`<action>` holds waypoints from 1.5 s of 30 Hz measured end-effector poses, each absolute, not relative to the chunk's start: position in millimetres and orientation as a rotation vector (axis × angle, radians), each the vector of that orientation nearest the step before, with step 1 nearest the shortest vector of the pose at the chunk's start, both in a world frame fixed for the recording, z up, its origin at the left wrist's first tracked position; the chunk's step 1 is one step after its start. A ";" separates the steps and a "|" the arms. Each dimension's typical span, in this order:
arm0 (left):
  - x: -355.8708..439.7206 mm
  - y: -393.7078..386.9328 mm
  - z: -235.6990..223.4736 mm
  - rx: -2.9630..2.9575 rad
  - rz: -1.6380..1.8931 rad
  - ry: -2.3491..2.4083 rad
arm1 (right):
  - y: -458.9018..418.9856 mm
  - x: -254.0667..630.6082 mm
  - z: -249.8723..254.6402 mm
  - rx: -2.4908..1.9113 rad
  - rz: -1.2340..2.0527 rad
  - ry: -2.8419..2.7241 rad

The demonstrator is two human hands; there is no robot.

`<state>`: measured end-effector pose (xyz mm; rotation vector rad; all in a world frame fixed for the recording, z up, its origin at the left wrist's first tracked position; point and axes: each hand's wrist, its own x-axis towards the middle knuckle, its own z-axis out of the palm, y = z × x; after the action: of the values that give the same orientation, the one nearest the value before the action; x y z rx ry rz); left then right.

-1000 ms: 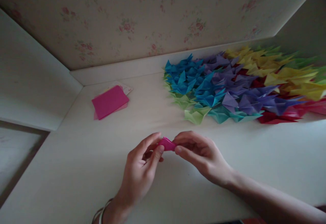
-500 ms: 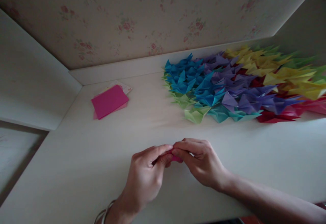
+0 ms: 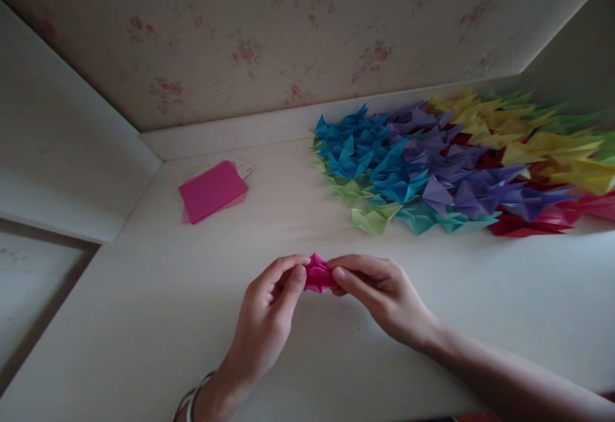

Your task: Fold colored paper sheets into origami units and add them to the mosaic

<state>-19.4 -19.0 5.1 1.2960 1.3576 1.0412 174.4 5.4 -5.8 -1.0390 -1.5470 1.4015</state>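
Note:
A small piece of folded magenta origami paper point(image 3: 319, 275) is held between my two hands, above the white tabletop. My left hand point(image 3: 269, 310) pinches its left end between thumb and forefinger. On the other side, my right hand point(image 3: 379, 294) grips the right end between thumb and fingers. The middle of the paper shows between the fingertips, with a pointed tip sticking up and creases across it. Both its ends are hidden by my fingers.
Folded paper pieces point(image 3: 427, 159) in blue, purple, yellow, green and red crowd the back right of the white tabletop point(image 3: 192, 319). At the back left lies a stack of magenta paper sheets point(image 3: 213, 191). Behind stands a floral wall point(image 3: 269, 44), with a white panel point(image 3: 62, 134) at left.
My fingers first closed together over the folded paper, then drew apart again. The paper now shows more of its middle, spread wider with a point upward. The view has shifted slightly.

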 end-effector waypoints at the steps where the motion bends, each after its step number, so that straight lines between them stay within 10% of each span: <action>1: -19.5 -18.8 5.5 1.298 1.026 1.356 | 6.2 174.9 -4.1 -1.035 1.396 -1.575; 45: -17.0 -18.9 -2.1 1.919 1.066 1.434 | 3.7 170.4 -22.6 -0.991 0.905 -1.722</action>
<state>-17.0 -18.9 -2.1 1.9190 1.4335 1.0657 170.4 3.7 -22.6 -0.9911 -1.7222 0.9048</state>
